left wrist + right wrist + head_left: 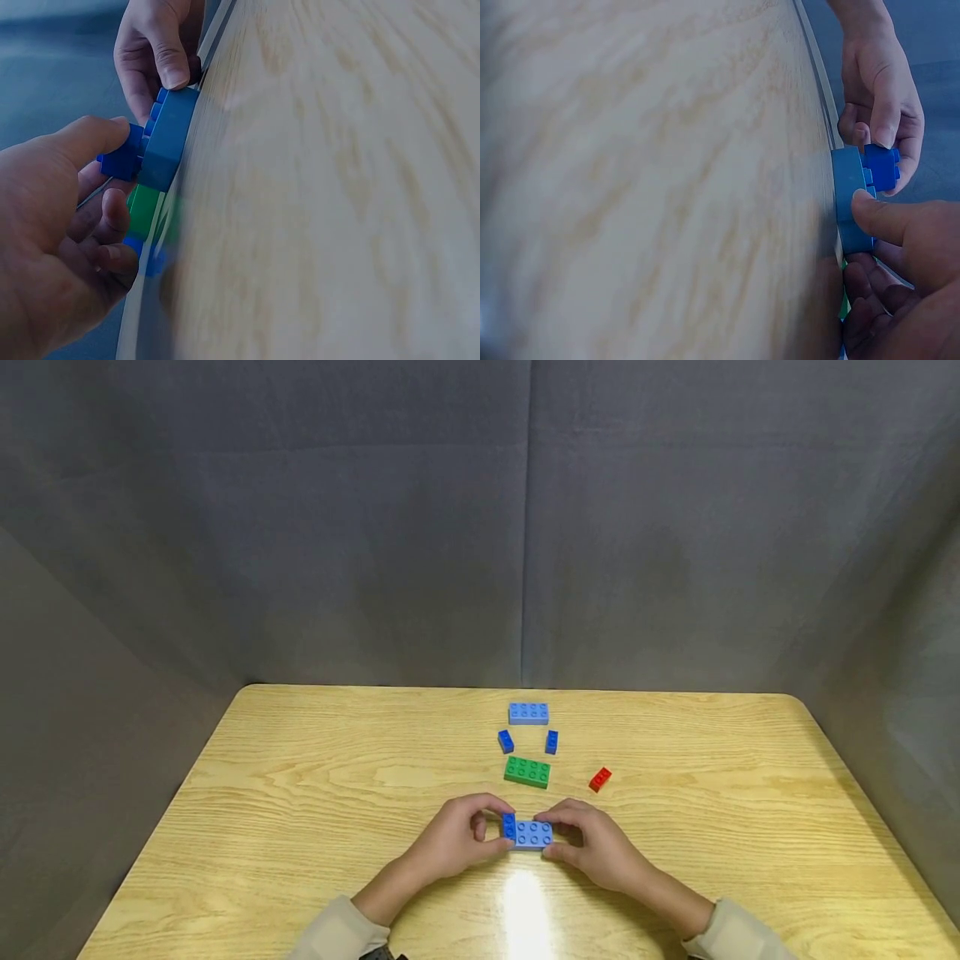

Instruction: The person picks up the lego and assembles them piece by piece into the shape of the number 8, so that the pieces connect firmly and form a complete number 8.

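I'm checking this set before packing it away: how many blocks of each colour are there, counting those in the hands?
Light blue: 2 (near large block held by the right hand, far large block)
Dark blue: 3 (small block held by the left hand, loose left block, loose right block)
Green block: 1
Red block: 1
Total: 7

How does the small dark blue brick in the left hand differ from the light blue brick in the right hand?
The dark blue brick is smaller and darker than the light blue brick. The dark blue brick sits higher, above one end of the light blue brick. Both have studs facing up.
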Motion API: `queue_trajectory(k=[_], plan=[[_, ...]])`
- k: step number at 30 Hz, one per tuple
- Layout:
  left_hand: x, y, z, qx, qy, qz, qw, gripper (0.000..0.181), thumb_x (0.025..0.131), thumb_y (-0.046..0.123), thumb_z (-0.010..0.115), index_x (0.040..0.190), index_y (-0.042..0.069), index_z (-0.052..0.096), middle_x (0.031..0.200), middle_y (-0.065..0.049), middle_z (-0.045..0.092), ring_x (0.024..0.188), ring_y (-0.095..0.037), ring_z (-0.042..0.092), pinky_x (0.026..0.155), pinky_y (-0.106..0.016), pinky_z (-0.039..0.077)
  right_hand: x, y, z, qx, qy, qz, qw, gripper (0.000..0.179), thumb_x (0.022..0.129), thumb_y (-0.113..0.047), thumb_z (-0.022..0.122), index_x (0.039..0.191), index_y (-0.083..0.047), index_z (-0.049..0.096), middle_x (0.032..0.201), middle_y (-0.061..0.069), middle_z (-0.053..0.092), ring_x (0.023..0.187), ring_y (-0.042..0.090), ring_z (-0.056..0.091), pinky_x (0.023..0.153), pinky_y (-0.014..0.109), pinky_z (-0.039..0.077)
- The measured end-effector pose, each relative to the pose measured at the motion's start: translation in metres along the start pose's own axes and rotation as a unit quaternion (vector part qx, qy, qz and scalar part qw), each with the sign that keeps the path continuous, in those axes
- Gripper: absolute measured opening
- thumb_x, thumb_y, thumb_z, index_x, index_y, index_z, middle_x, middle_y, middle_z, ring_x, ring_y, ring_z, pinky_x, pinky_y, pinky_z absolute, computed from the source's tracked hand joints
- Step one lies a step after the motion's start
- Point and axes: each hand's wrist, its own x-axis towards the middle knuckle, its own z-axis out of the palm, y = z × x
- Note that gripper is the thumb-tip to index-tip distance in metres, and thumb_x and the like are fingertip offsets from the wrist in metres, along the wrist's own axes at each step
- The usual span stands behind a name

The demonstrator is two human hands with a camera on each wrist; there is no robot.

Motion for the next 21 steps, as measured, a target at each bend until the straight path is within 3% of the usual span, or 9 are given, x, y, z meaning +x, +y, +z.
queue_trajectory(k=[12, 21], plan=[[0.0037, 0.0007, -0.0054, 0.045, -0.008, 0.010, 0.9989, 0.029, 0.075, 0.022, 0.080, 0.102, 0.021, 0.069, 0.066, 0.005, 0.054, 0.053, -0.005, 0.044, 0.047, -0.018, 0.037, 0.0003, 0.0001, 0.0003, -0.003, 0.002, -0.003, 1.0000, 0.038, 0.077, -0.017, 0.077, 0.114, -0.018, 0.066, 0.104, -0.017, 0.060, 0.096, 0.007, 0.056, 0.084, 0.028, 0.048], [0.0077, 0.0017, -0.0084, 0.116, -0.019, 0.013, 0.9930, 0.026, 0.074, 0.033, 0.080, 0.097, 0.026, 0.069, 0.063, 0.009, 0.051, 0.051, -0.003, 0.044, 0.045, -0.018, 0.035, 0.0004, -0.0013, 0.0000, -0.002, 0.002, -0.005, 1.0000, 0.039, 0.078, -0.017, 0.077, 0.115, -0.017, 0.066, 0.104, -0.016, 0.060, 0.094, 0.008, 0.056, 0.082, 0.028, 0.048]])
